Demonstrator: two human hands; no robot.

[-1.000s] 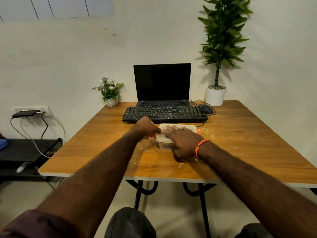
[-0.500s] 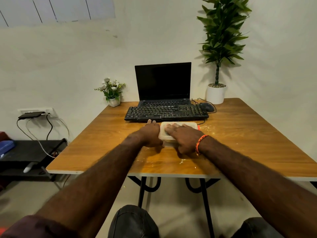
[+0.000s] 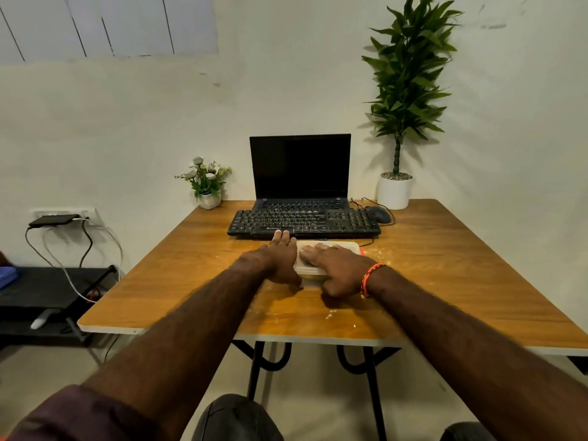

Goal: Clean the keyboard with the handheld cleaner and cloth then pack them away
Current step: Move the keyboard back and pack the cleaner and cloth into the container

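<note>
A shallow translucent plastic box point(image 3: 345, 248) with a pale lid and an orange edge sits on the wooden table point(image 3: 461, 268), just in front of the black keyboard point(image 3: 305, 221). My right hand point(image 3: 337, 268) lies flat on the lid and presses it, thumb down at the near side. My left hand point(image 3: 280, 259) rests against the box's left side, its fingers straight and reaching to the keyboard's front edge. No handheld cleaner or cloth shows; what is in the box is hidden.
A dark laptop point(image 3: 300, 167) stands behind the keyboard, with a mouse point(image 3: 378, 214) on its cable to the right. A tall potted plant point(image 3: 394, 190) and a small flower pot point(image 3: 208, 189) flank them. Pale crumbs dot the table. A low black shelf point(image 3: 47, 291) stands left.
My left hand has uncurled from the box's near left corner and now lies with straight fingers along its left side. My right hand has stayed on the lid.
</note>
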